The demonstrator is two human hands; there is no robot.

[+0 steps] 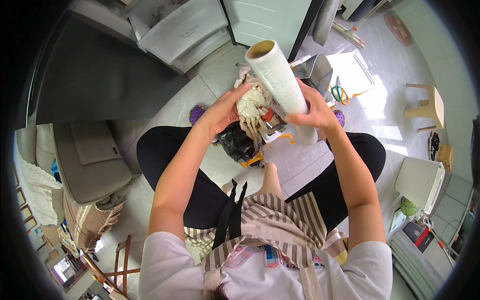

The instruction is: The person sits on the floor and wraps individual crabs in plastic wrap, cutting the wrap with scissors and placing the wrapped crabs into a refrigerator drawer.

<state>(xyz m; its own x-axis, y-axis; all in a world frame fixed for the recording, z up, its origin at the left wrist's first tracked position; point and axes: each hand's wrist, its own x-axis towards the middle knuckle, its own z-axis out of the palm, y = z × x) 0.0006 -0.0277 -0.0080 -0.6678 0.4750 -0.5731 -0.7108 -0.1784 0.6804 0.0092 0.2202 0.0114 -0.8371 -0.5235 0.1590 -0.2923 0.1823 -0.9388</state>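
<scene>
My left hand [225, 109] grips a pale crab [252, 103] by its side, its whitish underside showing and its legs hanging down. With my right hand [315, 108] I hold a thick roll of clear plastic wrap [279, 80], tilted with its open cardboard core toward the top. The roll lies against the crab's right side. Something red and more crab parts show between the two, partly hidden by the roll. Below them is a black plastic bag [236, 142] with a yellow-orange edge. Part of a white tray [275, 135] shows under the crab.
Green- and orange-handled scissors [339, 94] lie right of a grey bin [318, 71]. An open freezer drawer [183, 33] stands at the upper left, near a large dark door [108, 75]. A beige stool [427, 107] and a grey chair [90, 176] are at the sides.
</scene>
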